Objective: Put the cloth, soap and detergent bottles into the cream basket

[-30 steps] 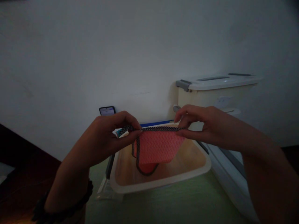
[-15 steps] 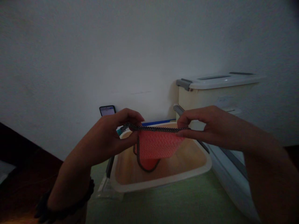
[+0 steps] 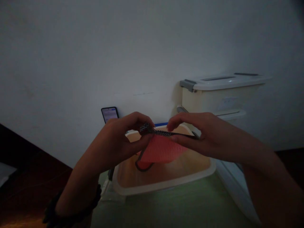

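Nearest is the left wrist with a dark bracelet (image 3: 96, 199). In front of it, the left hand (image 3: 114, 139) is closed at the fingertips, and thumb and forefinger pinch the bunched, dark patterned edge (image 3: 162, 133) of a pink cloth (image 3: 163, 150). The right hand (image 3: 213, 136) has thumb and forefinger nearly closed upon the same edge, with a rounded opening behind the tips; how firm is this pinch, I cannot tell. The fingertips of both hands are near to each other, and the pink cloth hangs below and between them, with a lower corner beneath the left hand.

In my judgement, the step in hand is the gathering or adjusting of this edge. The next move calls for a steady left pinch, while the right fingertips work carefully along the edge, so the fold does not slip.

Under both hands is a pale-rimmed container (image 3: 166, 185), upon a green surface (image 3: 166, 209). Beyond the left hand leans a phone (image 3: 110, 114); beyond the right hand stands a lidded storage box (image 3: 201, 101), near the wall (image 3: 142, 47).
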Available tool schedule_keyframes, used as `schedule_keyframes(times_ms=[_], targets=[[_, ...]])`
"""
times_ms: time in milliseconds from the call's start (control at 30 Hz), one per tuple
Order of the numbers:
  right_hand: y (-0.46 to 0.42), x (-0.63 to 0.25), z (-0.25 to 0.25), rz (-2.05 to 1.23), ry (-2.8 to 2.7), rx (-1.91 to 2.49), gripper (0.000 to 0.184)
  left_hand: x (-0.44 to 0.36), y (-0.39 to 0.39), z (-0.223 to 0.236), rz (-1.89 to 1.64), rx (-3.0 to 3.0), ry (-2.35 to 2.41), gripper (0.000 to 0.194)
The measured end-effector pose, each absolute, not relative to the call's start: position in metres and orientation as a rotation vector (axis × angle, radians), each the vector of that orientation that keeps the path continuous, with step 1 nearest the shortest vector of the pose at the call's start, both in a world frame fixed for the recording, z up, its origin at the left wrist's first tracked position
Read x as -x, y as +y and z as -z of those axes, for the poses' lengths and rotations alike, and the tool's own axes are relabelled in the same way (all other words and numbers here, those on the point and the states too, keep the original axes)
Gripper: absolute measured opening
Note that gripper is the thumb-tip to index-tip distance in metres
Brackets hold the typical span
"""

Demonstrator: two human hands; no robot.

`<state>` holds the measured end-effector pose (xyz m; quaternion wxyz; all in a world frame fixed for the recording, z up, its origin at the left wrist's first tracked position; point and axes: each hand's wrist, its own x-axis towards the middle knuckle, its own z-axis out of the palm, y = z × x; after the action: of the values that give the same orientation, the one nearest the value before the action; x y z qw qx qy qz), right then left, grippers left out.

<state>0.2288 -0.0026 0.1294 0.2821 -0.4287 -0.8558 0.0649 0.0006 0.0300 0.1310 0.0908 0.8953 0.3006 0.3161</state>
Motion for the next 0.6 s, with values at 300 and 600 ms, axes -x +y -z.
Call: schedule_keyframes(times_ms=[300, 600], targets=[[-0.005, -0.208, -0.123, -0.219, -2.167, 0.958, 0.012, -0.009, 0.023, -0.132, -0.961, -2.619, 0.878, 0.01], [0.001, -0.218, -0.122, -0.299, -1.794, 0.938, 0.015, -0.005, 0.034, -0.121, -0.794, -2.414, 0.868, 0.029]])
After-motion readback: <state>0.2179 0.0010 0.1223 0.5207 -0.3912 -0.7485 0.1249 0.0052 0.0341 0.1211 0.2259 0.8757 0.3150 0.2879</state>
